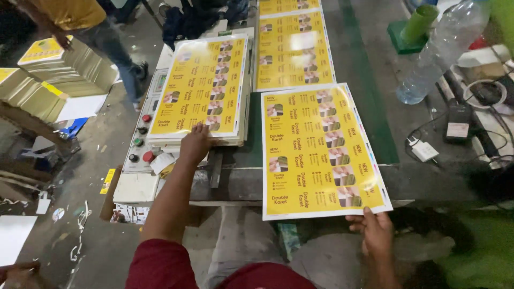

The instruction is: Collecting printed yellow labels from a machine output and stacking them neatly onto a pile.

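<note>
My right hand [375,230] grips the near edge of a glossy yellow printed sheet [316,144] that lies on the green machine belt [369,96]. My left hand [194,142] rests on the near edge of a stack of the same yellow sheets [201,85], fingers spread over the top sheet. Another yellow sheet [292,48] lies further along the belt, its near edge under the one I hold.
A control panel with red and green buttons [142,139] sits left of the stack. A clear plastic bottle [441,51], a green cup [417,24], chargers and cables [455,128] lie at the right. Stacks of yellow-printed boards [48,80] and another person [85,21] are at the far left.
</note>
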